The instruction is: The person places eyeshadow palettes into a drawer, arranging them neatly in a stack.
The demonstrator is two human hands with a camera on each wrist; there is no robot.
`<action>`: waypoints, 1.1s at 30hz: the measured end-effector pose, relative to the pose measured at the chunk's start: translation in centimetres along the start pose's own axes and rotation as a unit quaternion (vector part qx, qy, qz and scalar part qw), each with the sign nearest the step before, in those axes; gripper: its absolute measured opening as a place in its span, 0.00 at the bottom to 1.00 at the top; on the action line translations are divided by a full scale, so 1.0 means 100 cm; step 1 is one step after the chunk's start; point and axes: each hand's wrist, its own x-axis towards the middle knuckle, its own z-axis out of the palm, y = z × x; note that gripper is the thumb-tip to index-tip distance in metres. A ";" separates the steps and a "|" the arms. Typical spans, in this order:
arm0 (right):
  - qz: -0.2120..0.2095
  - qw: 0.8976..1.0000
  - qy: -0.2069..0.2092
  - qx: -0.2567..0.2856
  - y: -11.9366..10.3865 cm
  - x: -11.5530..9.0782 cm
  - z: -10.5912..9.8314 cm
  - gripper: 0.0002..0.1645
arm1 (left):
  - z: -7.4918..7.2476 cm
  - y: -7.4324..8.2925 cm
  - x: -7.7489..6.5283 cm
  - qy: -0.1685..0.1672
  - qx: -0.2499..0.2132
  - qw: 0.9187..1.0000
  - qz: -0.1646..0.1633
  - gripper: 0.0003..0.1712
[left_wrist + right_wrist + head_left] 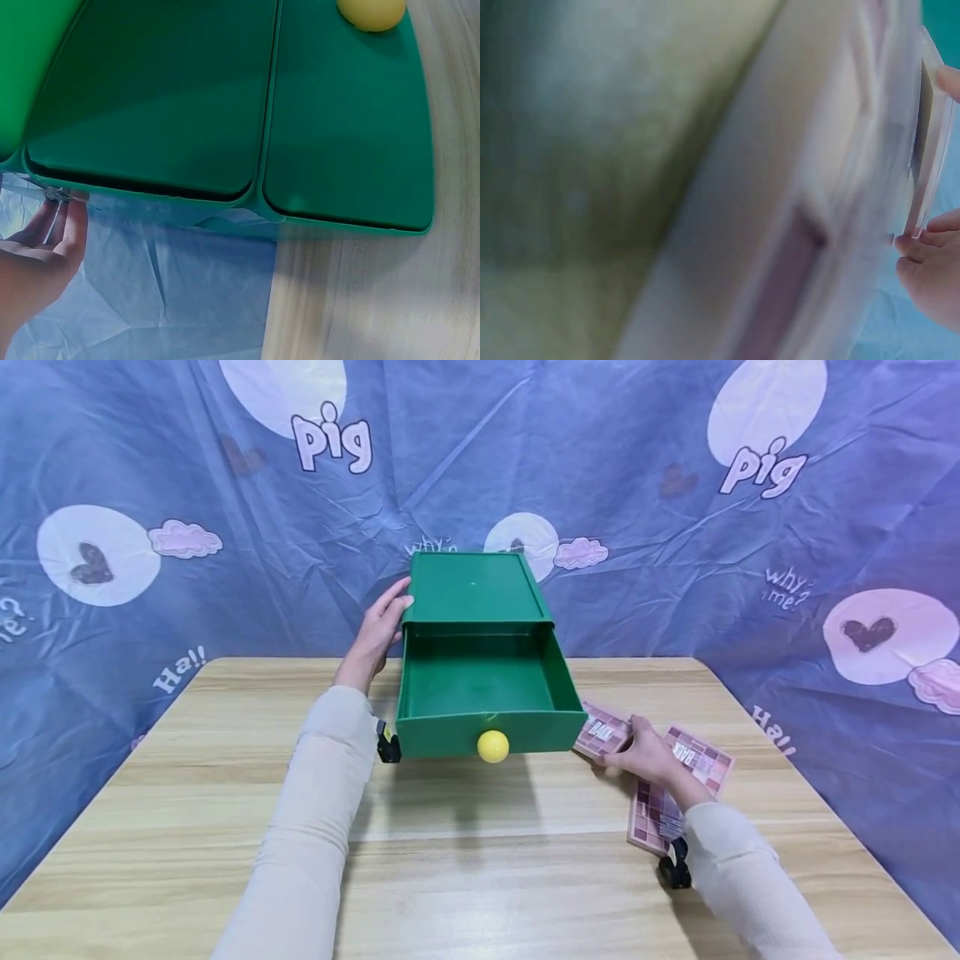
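Observation:
A green drawer cabinet [480,585] stands on the table, its top drawer [480,672] pulled out, with a round yellow knob [492,747] on the front. My left hand [378,631] rests against the cabinet's left side near the top, fingers extended; the left wrist view shows the fingers [73,232] at the cabinet's edge. To the right of the drawer, my right hand [647,753] pinches a pink eyeshadow palette [597,732] between thumb and fingers. That palette [930,135] is tilted in the right wrist view. The cabinet's lower part is hidden in the head view.
Two more pink palettes lie under and beside my right forearm: one palette [647,821] nearer me, another palette [712,762] farther right, partly overlapping. The wooden table [187,827] reaches back to a blue printed cloth [630,485].

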 end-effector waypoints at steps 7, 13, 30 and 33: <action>-0.018 1.000 0.001 0.010 -0.007 -0.006 -0.003 0.65 | 0.000 0.001 0.000 -0.004 0.004 1.000 -0.002 0.27; -0.035 0.999 0.009 0.021 -0.017 -0.010 -0.012 0.62 | 0.000 -0.001 0.000 -0.006 0.007 1.000 0.000 0.27; -0.067 0.998 0.017 -0.006 -0.035 -0.021 -0.052 0.60 | -0.001 0.000 0.000 -0.007 0.012 1.000 0.002 0.28; -0.070 0.997 0.017 -0.010 -0.037 -0.023 -0.060 0.60 | -0.001 0.000 0.000 -0.006 0.009 1.000 0.004 0.28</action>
